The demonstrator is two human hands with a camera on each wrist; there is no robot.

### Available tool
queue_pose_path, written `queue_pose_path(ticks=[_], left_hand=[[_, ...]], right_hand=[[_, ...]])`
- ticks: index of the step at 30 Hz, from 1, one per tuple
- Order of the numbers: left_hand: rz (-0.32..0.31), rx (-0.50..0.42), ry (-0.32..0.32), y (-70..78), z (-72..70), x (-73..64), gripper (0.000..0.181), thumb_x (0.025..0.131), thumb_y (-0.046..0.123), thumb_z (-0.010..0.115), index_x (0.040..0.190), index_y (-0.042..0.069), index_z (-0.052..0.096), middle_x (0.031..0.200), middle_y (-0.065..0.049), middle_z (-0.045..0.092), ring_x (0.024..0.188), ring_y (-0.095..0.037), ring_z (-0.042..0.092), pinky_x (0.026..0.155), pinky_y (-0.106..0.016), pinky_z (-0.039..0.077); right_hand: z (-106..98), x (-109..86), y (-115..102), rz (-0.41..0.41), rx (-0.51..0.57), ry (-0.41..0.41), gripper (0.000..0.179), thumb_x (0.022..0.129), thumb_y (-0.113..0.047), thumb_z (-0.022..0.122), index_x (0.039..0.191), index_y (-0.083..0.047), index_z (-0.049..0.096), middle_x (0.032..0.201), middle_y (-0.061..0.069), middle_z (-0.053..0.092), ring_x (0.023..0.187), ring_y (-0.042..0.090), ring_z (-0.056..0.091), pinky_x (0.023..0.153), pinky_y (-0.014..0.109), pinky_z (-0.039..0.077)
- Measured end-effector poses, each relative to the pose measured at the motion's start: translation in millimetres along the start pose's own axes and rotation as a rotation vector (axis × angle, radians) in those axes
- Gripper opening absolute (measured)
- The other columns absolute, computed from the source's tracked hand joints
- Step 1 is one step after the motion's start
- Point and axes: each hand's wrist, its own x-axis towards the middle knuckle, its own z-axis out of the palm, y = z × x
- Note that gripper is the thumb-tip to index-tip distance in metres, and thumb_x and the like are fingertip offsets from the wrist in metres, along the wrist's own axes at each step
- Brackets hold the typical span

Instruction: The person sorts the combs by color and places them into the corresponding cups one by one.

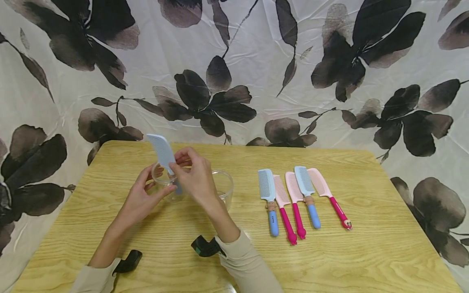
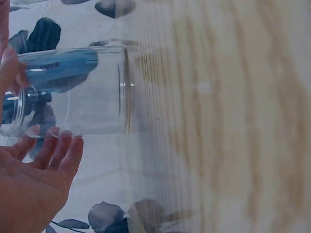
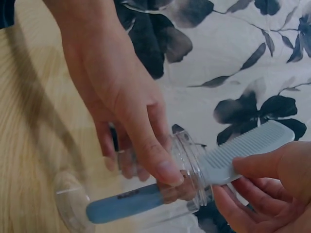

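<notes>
A light blue comb (image 1: pixel 162 149) stands handle-down in a clear jar (image 2: pixel 104 104), its toothed head above the rim. My right hand (image 1: pixel 198 179) pinches the comb by the lower part of its head between thumb and fingers. Around the jar near its mouth, my left hand (image 1: pixel 141 199) holds it with thumb on one side and fingers on the other. Through the clear wall in the right wrist view, the comb's blue handle (image 3: pixel 126 204) lies inside, slanting toward the jar's base. A brown figure on the comb sits just inside the mouth.
Another clear container (image 1: pixel 227 191) stands just right of the hands, partly behind my right wrist. On the right of the wooden table (image 1: pixel 384 244) lie two blue combs (image 1: pixel 271 203) and three pink combs (image 1: pixel 337 205). A floral cloth (image 1: pixel 256 81) hangs behind.
</notes>
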Motion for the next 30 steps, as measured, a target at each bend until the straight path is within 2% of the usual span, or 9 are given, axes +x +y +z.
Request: queue_pose_path(ticks=[6,14,20,22,25,27,28,30], left_hand=[[0.009,-0.006,-0.001,-0.7,1.5,0.6,0.082,0.095,0.016,0.077,0.161,0.010,0.030,0.152,-0.015,0.040,0.136,-0.034,0.040,0.098,-0.005,0.035],[0.000,-0.006,-0.005,-1.3,2.8,1.5,0.080,0.095,0.016,0.078,0.160,0.011,0.031,0.154,-0.015,0.039,0.138,-0.033,0.040,0.103,-0.016,0.038],[-0.005,-0.011,-0.003,-1.2,3.2,0.8,0.080,0.094,0.017,0.078,0.159,0.010,0.032,0.154,-0.015,0.038,0.136,-0.032,0.040,0.100,-0.008,0.036],[-0.004,0.001,0.002,-1.6,3.0,0.4,0.080,0.095,0.018,0.078,0.159,0.010,0.032,0.153,-0.016,0.040,0.136,-0.032,0.041,0.105,-0.015,0.038],[-0.011,0.010,0.003,-2.2,2.2,0.1,0.079,0.095,0.020,0.077,0.159,0.010,0.032,0.151,-0.016,0.041,0.137,-0.033,0.040,0.114,-0.039,0.038],[-0.021,0.018,0.003,-2.4,1.7,0.0,0.079,0.095,0.022,0.077,0.159,0.011,0.032,0.151,-0.016,0.041,0.137,-0.032,0.040,0.113,-0.055,0.035],[-0.023,0.018,0.002,-2.7,1.5,0.2,0.080,0.095,0.023,0.077,0.160,0.011,0.032,0.152,-0.016,0.041,0.138,-0.033,0.040,0.113,-0.060,0.034],[-0.026,0.020,0.000,-3.1,1.4,0.5,0.080,0.096,0.025,0.077,0.160,0.010,0.031,0.153,-0.016,0.040,0.139,-0.033,0.039,0.113,-0.062,0.033]], right_hand=[[-1.9,-0.6,2.3,-0.010,-0.072,-0.022,0.010,0.094,0.000,0.074,0.102,0.003,0.068,0.097,0.011,0.073,0.087,0.010,0.069,0.080,0.014,0.055],[-5.7,-1.4,2.1,-0.033,-0.142,-0.020,0.015,0.097,0.000,0.069,0.111,0.004,0.068,0.105,0.012,0.072,0.092,0.014,0.069,0.085,0.014,0.054],[-9.0,-2.2,0.9,-0.049,-0.133,-0.027,0.025,0.097,0.000,0.069,0.120,0.006,0.065,0.114,0.016,0.070,0.098,0.017,0.069,0.086,0.014,0.054],[-9.9,-2.8,0.0,-0.053,-0.119,-0.036,0.026,0.097,-0.001,0.069,0.121,0.006,0.065,0.115,0.017,0.070,0.100,0.019,0.069,0.088,0.016,0.055],[-11.1,-3.8,-1.6,-0.059,-0.116,-0.047,0.026,0.097,-0.002,0.069,0.122,0.005,0.064,0.116,0.015,0.069,0.101,0.017,0.069,0.089,0.019,0.055],[-12.7,-5.0,-3.3,-0.064,-0.116,-0.050,0.026,0.098,-0.003,0.068,0.123,0.005,0.064,0.116,0.015,0.070,0.101,0.017,0.069,0.090,0.020,0.056],[-13.6,-5.6,-4.1,-0.069,-0.117,-0.049,0.026,0.098,-0.003,0.068,0.122,0.005,0.065,0.116,0.015,0.070,0.101,0.017,0.069,0.090,0.021,0.056],[-16.0,-7.0,-6.1,-0.080,-0.118,-0.045,0.025,0.098,-0.003,0.068,0.122,0.004,0.065,0.116,0.014,0.070,0.101,0.018,0.069,0.090,0.021,0.056]])
